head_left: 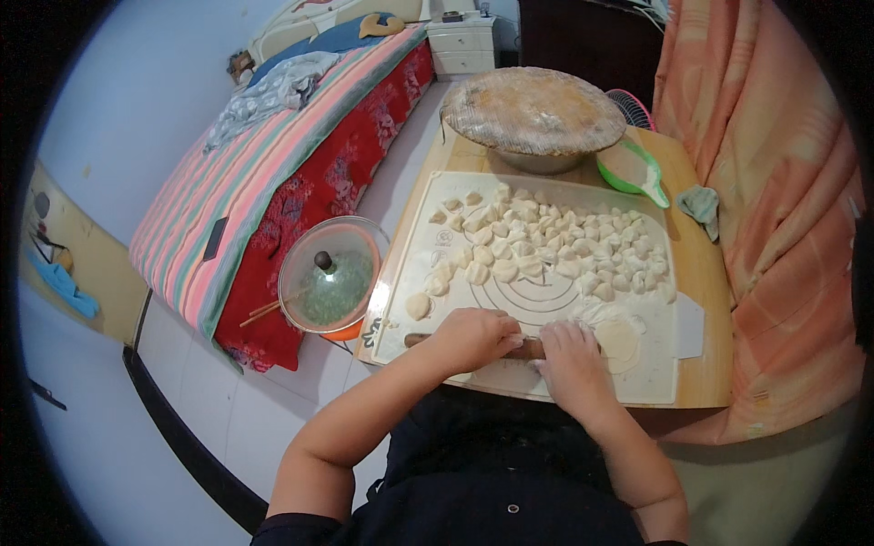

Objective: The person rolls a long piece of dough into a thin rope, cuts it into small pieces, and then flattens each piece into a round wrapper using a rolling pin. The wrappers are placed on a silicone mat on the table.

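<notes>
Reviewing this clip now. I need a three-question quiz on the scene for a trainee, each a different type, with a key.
1. True or false: both the left hand and the right hand are on the rolling pin.

2. Where is the glass lid relative to the white mat?
A) On top of it
B) To its left
C) To its right

3. Fill in: the flat dough round lies nearest the ____ hand.

Key: 1. True; 2. B; 3. right
</notes>
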A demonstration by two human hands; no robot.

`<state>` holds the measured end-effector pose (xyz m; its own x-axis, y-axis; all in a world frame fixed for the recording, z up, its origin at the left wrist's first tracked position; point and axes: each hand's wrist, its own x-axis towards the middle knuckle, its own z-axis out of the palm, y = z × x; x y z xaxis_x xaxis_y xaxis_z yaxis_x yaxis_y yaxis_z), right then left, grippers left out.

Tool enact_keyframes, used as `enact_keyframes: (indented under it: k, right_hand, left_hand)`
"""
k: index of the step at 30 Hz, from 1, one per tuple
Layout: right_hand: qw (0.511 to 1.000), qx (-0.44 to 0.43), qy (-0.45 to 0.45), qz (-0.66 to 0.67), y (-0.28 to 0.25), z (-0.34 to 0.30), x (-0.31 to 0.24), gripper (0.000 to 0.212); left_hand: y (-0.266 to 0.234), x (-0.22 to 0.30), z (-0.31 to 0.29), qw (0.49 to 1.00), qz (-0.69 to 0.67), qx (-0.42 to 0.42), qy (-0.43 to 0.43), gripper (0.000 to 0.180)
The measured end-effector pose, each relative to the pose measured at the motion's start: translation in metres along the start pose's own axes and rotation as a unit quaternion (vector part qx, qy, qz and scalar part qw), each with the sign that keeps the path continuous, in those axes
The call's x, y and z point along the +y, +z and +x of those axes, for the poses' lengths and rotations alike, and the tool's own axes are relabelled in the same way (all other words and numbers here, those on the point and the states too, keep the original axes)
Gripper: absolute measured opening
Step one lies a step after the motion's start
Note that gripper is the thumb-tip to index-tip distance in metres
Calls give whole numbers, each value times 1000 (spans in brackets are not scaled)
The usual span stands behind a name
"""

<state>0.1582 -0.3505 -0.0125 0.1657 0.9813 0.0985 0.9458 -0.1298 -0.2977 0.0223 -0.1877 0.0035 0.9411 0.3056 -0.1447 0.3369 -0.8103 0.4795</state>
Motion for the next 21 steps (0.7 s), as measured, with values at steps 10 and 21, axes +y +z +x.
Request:
enact_keyframes:
  k: [10, 21]
  right_hand:
    - [999, 27, -22, -3, -15, -49, 3, 43]
    - [999, 24, 3, -22, -19, -32, 13, 46]
  left_hand:
    - [11, -9, 44, 980, -48, 61, 184, 21]
    - [8, -31, 3, 977, -139, -12, 164, 38]
